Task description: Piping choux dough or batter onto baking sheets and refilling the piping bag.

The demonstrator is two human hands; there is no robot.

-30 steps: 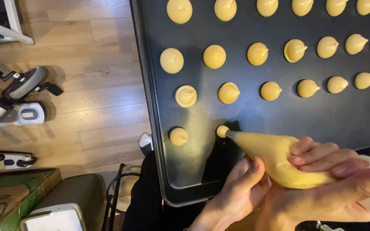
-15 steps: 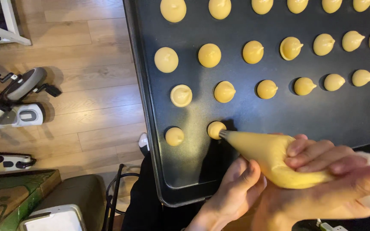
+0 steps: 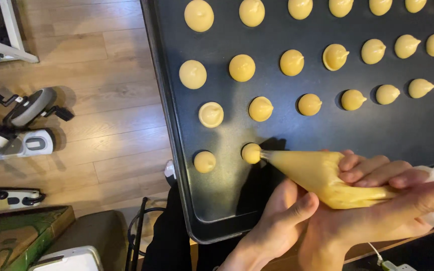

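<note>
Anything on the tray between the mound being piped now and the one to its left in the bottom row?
Nothing: the head view shows only bare dark tray between the mound at the piping bag's tip and the finished mound.

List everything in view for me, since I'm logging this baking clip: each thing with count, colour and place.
baking tray: one, black, centre and right.
batter mounds: about twenty-two in view, pale yellow, in rows on the tray.
piping bag: one, clear, full of yellow batter, nozzle at the newest mound.
wooden floor: light brown, left.
scooters: white and black, on the floor, far left.
green box: one, bottom left.
left hand: under the bag.
right hand: gripping the bag.
</note>
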